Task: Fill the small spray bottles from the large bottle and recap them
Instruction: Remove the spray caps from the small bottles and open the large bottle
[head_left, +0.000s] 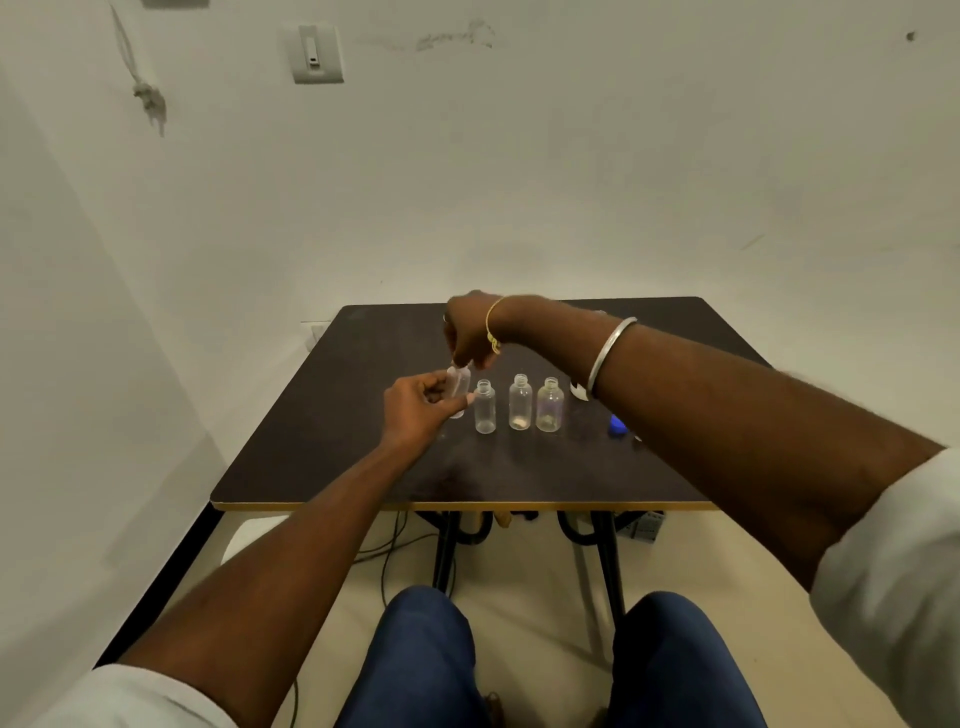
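My left hand (418, 408) grips a small clear bottle (459, 387) at the left end of a row on the dark table (322, 447). My right hand (470, 332) reaches across from the right and pinches at that bottle's top; what its fingertips hold is too small to tell. Three more small clear bottles stand uncapped to the right: one (485, 407) beside my left hand, one (520, 402) in the middle, one (549, 406) at the right end. The large bottle is hidden from view.
A blue cap (617, 425) and a white object (578, 389) lie on the table, partly hidden by my right forearm. The table backs onto a white wall. Cables and the table's black legs show under its front edge, above my knees.
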